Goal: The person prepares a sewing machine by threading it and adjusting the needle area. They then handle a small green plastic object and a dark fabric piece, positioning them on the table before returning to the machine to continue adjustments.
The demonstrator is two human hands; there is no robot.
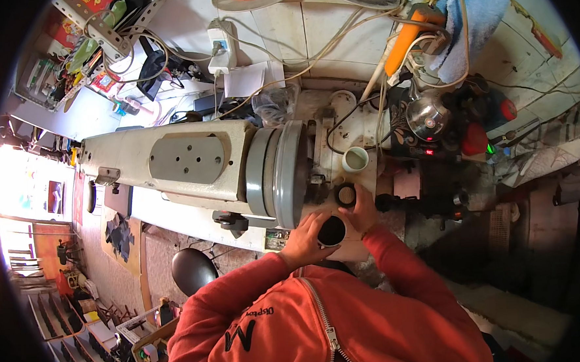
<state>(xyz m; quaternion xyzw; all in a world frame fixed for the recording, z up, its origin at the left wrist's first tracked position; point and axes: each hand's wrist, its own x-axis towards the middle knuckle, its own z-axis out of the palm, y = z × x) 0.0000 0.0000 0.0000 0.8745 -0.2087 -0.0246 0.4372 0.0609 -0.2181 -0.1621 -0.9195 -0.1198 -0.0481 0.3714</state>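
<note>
My left hand (pixel 303 240) is wrapped around a round container (pixel 332 231) with a dark open mouth, close to my chest. What is inside is too dark to tell. In my right hand (pixel 364 212), just beyond and to the right, is a small round lid (pixel 346 195) with a dark rim and a tan middle, gripped at its edge. The lid is apart from the container. A white cup (pixel 354 159) stands a little farther off, with something pale inside. Both my forearms are in red sleeves.
A large cream sewing machine (pixel 197 163) with a grey handwheel (pixel 290 174) fills the left. At the right back are a steel kettle (pixel 429 116), a dark hotplate (pixel 402 126) and hanging cables. A black round stool (pixel 194 270) stands below left.
</note>
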